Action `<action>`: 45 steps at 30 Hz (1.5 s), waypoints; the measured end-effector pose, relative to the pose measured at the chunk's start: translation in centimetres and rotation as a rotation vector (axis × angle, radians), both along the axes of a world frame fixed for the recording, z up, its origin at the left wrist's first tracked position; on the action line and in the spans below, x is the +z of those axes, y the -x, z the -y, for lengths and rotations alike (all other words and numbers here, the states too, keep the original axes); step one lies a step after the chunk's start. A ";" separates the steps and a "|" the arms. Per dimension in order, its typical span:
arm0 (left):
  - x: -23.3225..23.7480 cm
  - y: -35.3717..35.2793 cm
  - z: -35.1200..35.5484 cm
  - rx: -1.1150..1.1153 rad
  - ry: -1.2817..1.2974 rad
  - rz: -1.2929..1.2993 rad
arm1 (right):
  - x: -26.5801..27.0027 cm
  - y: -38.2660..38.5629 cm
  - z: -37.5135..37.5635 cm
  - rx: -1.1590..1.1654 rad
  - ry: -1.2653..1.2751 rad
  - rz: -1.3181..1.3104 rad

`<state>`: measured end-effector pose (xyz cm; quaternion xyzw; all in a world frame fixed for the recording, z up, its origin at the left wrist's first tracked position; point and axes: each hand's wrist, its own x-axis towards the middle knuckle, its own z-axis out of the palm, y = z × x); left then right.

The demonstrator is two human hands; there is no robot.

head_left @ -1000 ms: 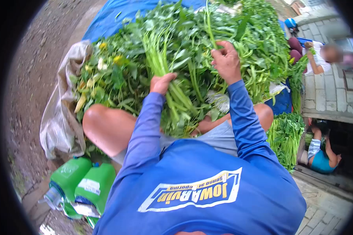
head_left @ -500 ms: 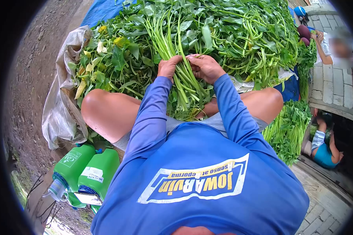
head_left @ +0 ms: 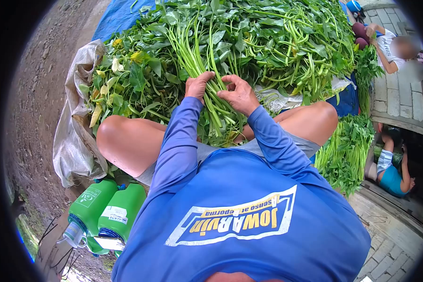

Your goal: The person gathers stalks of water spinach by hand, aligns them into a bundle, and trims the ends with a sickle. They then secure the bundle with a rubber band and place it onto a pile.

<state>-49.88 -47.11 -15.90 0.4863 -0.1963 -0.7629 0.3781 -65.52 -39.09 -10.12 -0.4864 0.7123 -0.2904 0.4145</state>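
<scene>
1. The left hand (head_left: 197,87) is closed around a bunch of green stems (head_left: 217,109).
2. The right hand (head_left: 240,95) holds the same bunch from the other side, its fingers curled on the stems.
3. The bunch stands between both hands, over the lap.
4. A big pile of leaves (head_left: 268,42) lies just past the hands.
5. Two green jugs (head_left: 105,211) sit far below the left hand.

1 head-worn camera looks steeply down, close above the greens (head_left: 207,56).
</scene>
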 end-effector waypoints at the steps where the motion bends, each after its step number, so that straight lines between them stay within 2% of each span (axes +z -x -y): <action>1: -0.1 0.1 -0.1 0.003 -0.001 0.000 | 0.4 0.1 -0.4 0.023 -0.031 -0.016; 2: -0.2 0.1 -0.2 0.008 -0.009 -0.026 | -1.0 0.5 -0.6 -0.029 -0.044 0.116; 6: 1.1 -0.1 -0.3 0.007 -0.002 -0.008 | -0.4 1.3 -0.5 -0.069 -0.148 0.148; 9: 0.3 0.0 -0.2 0.006 -0.013 -0.002 | -0.9 1.5 -0.9 -0.133 -0.067 0.386; 10: 0.2 -0.1 -0.1 0.006 -0.012 -0.002 | -0.8 1.7 -0.9 -0.147 -0.109 0.387; 13: 0.0 -0.1 -0.1 0.002 -0.015 0.002 | 0.6 1.1 -1.3 -0.272 -0.058 0.316; 17: -0.3 -0.1 -0.1 0.005 -0.031 0.006 | -1.3 2.3 -1.8 -0.058 0.409 -0.272; 18: -0.5 0.0 -0.1 0.008 -0.036 0.006 | 0.4 2.1 -1.9 -0.068 0.325 -0.308; 21: -0.7 0.0 0.1 0.001 -0.025 0.002 | 1.4 2.3 -1.7 -0.098 0.350 -0.372; 25: -1.1 -0.2 0.2 -0.024 -0.015 0.000 | 1.3 3.1 -1.0 -0.398 0.247 -0.026; 29: -1.2 -0.3 0.1 -0.044 -0.052 0.018 | 1.3 3.3 -1.0 -0.501 0.303 0.022; 30: -1.5 -0.3 0.1 -0.038 -0.018 0.016 | -2.8 6.1 -0.6 -0.338 0.450 -0.255; 33: -0.9 -0.5 -0.1 -0.070 -0.031 0.093 | 2.6 5.8 0.2 -0.508 0.069 0.194; 34: -0.3 -0.3 -0.3 -0.046 0.007 0.145 | 5.2 5.9 0.1 -0.509 0.044 0.430; 35: 0.0 -0.2 -0.4 -0.027 0.062 0.153 | 5.9 6.6 0.0 -0.452 0.063 0.466; 37: -0.1 -0.2 -0.4 0.001 0.218 0.441 | 7.8 7.1 0.1 -0.481 0.293 0.480; 40: -0.5 -0.4 -0.1 -0.071 0.289 0.759 | 11.0 7.7 1.0 -0.466 0.505 0.283; 43: -0.1 -0.6 0.2 -0.151 0.273 0.787 | 12.9 7.3 3.3 -0.369 0.670 -0.145; 45: -1.2 -0.3 0.5 -0.142 0.291 0.704 | 11.9 7.3 5.3 -0.328 0.670 -0.177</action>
